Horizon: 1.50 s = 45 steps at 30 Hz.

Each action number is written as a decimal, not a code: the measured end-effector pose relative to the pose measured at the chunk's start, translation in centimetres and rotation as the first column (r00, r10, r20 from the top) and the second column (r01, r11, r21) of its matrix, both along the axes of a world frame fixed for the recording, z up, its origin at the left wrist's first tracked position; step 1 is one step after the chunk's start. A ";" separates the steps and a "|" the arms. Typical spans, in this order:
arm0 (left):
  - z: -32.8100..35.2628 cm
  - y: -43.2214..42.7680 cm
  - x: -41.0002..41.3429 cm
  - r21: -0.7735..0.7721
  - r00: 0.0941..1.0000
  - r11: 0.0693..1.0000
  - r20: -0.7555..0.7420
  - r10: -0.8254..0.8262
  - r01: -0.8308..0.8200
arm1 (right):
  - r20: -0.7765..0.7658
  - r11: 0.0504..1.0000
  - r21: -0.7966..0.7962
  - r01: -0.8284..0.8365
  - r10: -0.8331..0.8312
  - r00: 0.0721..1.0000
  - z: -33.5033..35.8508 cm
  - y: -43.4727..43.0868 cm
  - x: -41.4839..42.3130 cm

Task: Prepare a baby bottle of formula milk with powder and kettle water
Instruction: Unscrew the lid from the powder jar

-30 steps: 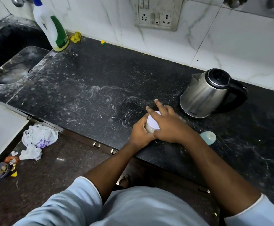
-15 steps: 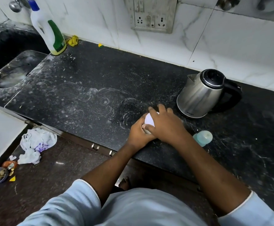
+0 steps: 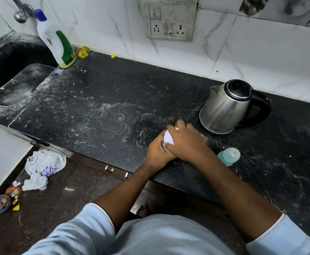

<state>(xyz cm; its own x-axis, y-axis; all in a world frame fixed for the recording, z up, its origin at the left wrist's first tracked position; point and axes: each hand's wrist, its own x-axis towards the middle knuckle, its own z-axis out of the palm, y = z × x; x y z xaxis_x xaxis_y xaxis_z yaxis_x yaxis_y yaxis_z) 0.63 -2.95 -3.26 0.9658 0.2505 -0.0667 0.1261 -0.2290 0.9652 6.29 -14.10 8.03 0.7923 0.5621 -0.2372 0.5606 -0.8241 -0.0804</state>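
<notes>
White-lidded container (image 3: 168, 138), by my guess the formula powder, sits on the dark worktop (image 3: 95, 107) near its front edge, caught between both hands. The left hand (image 3: 158, 153) curls round its body from the near left side. The right hand (image 3: 186, 142) lies over the lid from the right, with fingers bent over the far rim and thumb at the near side. Only a sliver of the white lid shows between them, facing up and a little to the left. The body below is hidden, so I cannot tell whether it stands quite upright.

This looks like the lid being worked off, an early step, with no powder or water yet dispensed as far as can be seen.

The coming move turns on what lies to the right. The pale blue baby bottle (image 3: 228, 156) rests on the worktop just beside the right forearm, on its outer side, and near the front edge. Whether it stands or lies I cannot say. The steel kettle (image 3: 224, 109) stands farther back and to the right of the right hand. Its spout is turned to the left and its black handle points away to the right. Both lie on the right hand's side, so that hand is the nearer for either reach, while the left is placed to keep the container steady.
</notes>
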 end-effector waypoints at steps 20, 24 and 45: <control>8.6 4.8 4.0 0.671 0.764 0.457 -0.262 -0.590 0.583 | -0.639 0.439 0.651 0.619 -0.122 0.759 -8.6 -6.5 -3.5; 11.4 2.9 6.4 0.733 0.591 0.053 -0.502 -0.632 0.679 | -0.653 0.425 0.672 0.606 -0.045 0.756 -9.0 -5.1 -3.5; 14.9 8.0 6.4 0.348 0.815 0.738 -0.220 -0.536 0.578 | -0.550 0.326 0.738 0.591 -0.218 0.806 -10.6 -3.8 -3.4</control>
<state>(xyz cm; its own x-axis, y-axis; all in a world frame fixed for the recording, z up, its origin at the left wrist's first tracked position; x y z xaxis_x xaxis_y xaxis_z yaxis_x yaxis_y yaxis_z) 7.03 5.08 11.66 0.9340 -0.3050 -0.1862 -0.0527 -0.6330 0.7724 2.92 -17.86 -2.57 0.9668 0.2288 -0.1138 -0.0366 -0.3169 -0.9478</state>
